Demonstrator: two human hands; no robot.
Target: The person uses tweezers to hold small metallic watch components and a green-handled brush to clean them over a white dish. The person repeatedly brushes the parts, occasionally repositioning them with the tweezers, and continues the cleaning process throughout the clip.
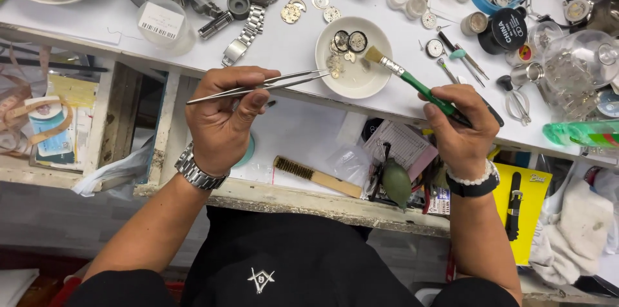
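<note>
We've got tweezers [258,86] pinched in our left hand [222,120], tips at the bowl [374,81] rim – handy for steadying parts. Right hand [461,128] is closed around a green brush [412,81], bristles angled over the watch parts [345,46] in the bowl, just past the bench edge.

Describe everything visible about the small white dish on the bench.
The white dish is a round, shallow, glossy bowl, ceramic by its look, sitting upright near the white bench's front edge. Small round watch parts lie clustered in its upper left. The tweezers' tips, held by the left hand, reach its left rim; the green-handled brush's bristles, held by the right hand, hover over its upper right.
</note>
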